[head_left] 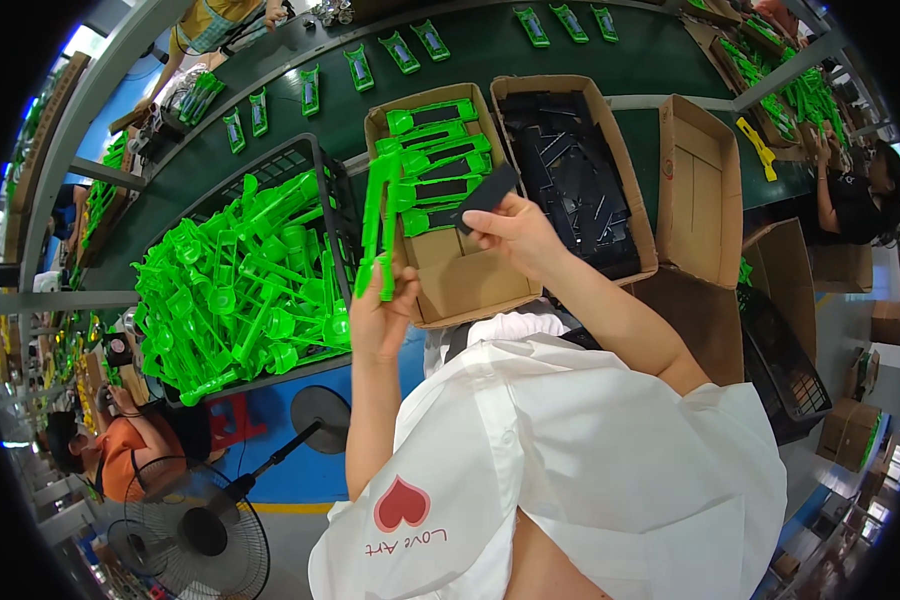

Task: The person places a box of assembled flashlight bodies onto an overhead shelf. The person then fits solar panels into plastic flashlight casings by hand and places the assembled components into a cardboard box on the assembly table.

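Observation:
My left hand grips the lower end of a bright green plastic frame, held upright above the left edge of a cardboard box. Between the thumb and fingers of my right hand is a flat black rectangular plate, tilted, a short way right of the green frame and apart from it. Below both hands, the cardboard box holds a row of green frames with dark plates in them. Right of it, another cardboard box is filled with loose black plates.
A black crate heaped with green plastic parts stands at left. Green pieces line the dark green conveyor. An open carton sits at right, a standing fan at lower left. Other people work on both sides.

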`<action>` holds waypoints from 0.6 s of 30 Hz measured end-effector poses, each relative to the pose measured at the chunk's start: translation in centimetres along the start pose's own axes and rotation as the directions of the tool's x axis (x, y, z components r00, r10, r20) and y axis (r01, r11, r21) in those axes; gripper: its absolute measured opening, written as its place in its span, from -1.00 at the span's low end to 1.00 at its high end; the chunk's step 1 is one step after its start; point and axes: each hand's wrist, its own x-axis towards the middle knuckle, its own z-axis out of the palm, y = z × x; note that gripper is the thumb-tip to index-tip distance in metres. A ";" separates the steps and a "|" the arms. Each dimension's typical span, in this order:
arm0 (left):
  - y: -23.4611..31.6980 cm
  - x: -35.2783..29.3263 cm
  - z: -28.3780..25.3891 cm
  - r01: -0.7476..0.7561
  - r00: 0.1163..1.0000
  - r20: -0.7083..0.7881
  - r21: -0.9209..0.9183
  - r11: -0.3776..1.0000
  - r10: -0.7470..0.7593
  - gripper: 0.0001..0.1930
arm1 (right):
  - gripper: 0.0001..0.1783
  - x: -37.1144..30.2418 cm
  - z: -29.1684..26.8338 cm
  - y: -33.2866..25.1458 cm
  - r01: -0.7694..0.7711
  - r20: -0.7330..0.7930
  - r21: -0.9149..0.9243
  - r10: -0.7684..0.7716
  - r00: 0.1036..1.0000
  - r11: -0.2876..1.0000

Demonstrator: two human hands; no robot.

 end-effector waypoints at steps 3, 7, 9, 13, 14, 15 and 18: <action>-2.3 0.1 3.8 -0.030 0.998 0.063 0.108 0.994 0.024 -0.72 | -0.80 -0.2 2.2 1.4 -0.108 0.117 0.198 0.086 0.989 0.974; -2.2 -0.3 4.4 -0.098 0.995 0.048 0.210 0.973 0.090 -0.69 | -0.79 -0.2 2.8 1.4 -0.100 0.165 0.083 0.086 0.983 0.992; -2.0 -0.7 4.5 -0.171 0.985 0.017 0.255 0.952 0.173 -0.68 | -0.79 -0.1 1.9 1.8 -0.077 0.150 0.050 0.068 0.986 0.996; -1.8 -1.0 4.5 -0.182 0.979 -0.050 0.215 0.959 0.197 -0.67 | -0.74 -0.6 2.4 0.6 0.304 0.009 -0.305 -0.316 0.949 0.903; -1.9 -1.0 4.7 -0.178 0.983 -0.007 0.239 0.954 0.185 -0.68 | -0.72 -0.7 2.9 0.4 0.341 -0.020 -0.412 -0.382 0.924 0.845; -1.9 -1.0 5.0 -0.180 0.982 -0.007 0.237 0.955 0.187 -0.68 | -0.72 -0.7 2.9 0.5 0.341 -0.019 -0.413 -0.382 0.924 0.844; -2.1 -1.0 5.7 -0.151 0.985 -0.057 0.194 0.969 0.165 -0.70 | -0.56 -0.2 2.6 1.0 0.462 0.128 -0.775 -0.610 0.782 0.430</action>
